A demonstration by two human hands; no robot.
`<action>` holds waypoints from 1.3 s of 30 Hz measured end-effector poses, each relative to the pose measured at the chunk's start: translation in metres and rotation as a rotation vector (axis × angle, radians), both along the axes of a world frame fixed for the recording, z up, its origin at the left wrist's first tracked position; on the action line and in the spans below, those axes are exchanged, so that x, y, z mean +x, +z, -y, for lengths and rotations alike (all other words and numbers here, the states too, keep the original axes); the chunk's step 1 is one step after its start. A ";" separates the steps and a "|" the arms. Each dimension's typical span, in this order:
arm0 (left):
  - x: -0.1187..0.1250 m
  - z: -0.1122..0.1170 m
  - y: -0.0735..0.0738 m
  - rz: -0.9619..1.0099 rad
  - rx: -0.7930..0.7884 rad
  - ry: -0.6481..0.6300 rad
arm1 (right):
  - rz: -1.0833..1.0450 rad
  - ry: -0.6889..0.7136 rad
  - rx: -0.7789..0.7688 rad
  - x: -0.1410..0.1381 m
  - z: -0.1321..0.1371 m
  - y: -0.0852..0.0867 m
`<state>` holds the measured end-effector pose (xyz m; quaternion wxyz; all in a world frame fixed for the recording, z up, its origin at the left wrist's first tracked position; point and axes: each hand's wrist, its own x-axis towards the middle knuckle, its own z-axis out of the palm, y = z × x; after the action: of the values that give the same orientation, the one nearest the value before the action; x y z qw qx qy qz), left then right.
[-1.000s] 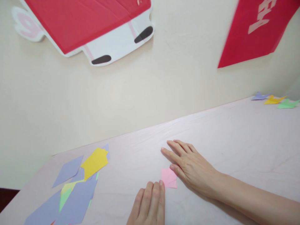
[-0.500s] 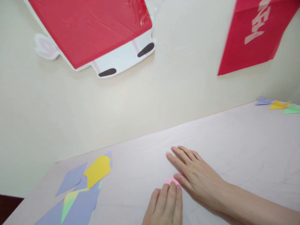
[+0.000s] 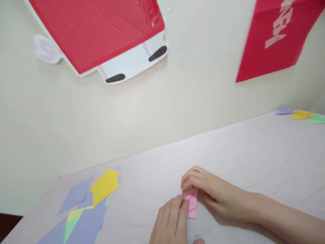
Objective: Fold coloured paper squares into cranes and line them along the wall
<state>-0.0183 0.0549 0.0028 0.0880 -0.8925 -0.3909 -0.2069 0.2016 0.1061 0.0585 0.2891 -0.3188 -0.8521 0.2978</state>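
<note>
A small pink paper (image 3: 193, 204), creased and layered with folds, lies on the worktop (image 3: 137, 203) between two hands set near each other. The left hand (image 3: 171, 217) covers its left side; the right hand (image 3: 214, 189) curls at its top edge, any grip unclear. Loose lilac sheets (image 3: 85, 220) and a yellow sheet (image 3: 104, 186) lie left; three folded figures (image 3: 302, 114) stand far right.

A small, folded piece of pink paper (image 3: 193, 203) lay on the pale, cloth-covered tabletop (image 3: 142, 189), well apart from its far edge. Slanting fold lines crossed the paper's visible face; its right edge and lower right corner showed, its left part hidden.
</note>
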 end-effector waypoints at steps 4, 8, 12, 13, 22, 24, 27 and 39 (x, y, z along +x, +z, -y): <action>-0.004 -0.006 0.019 0.056 -0.214 0.000 | -0.004 0.016 -0.005 -0.004 0.001 0.003; -0.002 -0.006 0.029 0.268 -0.377 -0.018 | -0.055 0.015 -0.066 -0.006 0.000 0.000; 0.005 0.001 0.030 0.476 -0.489 -0.011 | -0.166 -0.001 -0.292 -0.005 0.000 0.000; 0.007 0.002 0.032 0.512 -0.520 -0.024 | -0.191 -0.009 -0.365 -0.005 0.000 0.000; 0.005 -0.011 0.046 0.391 -0.392 -0.301 | 0.035 -0.187 -0.185 -0.017 0.001 -0.005; 0.007 -0.011 0.043 0.365 -0.424 -0.348 | 0.046 -0.222 -0.142 -0.016 0.003 -0.006; 0.009 -0.009 0.041 0.363 -0.477 -0.303 | 0.005 -0.154 -0.173 -0.010 0.005 -0.001; -0.002 -0.009 0.056 0.306 -0.727 -0.185 | 0.160 0.220 -0.070 0.002 0.002 0.007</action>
<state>-0.0201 0.0642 0.0584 -0.3118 -0.8556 -0.3654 -0.1928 0.2031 0.1044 0.0658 0.1742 -0.2560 -0.8914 0.3310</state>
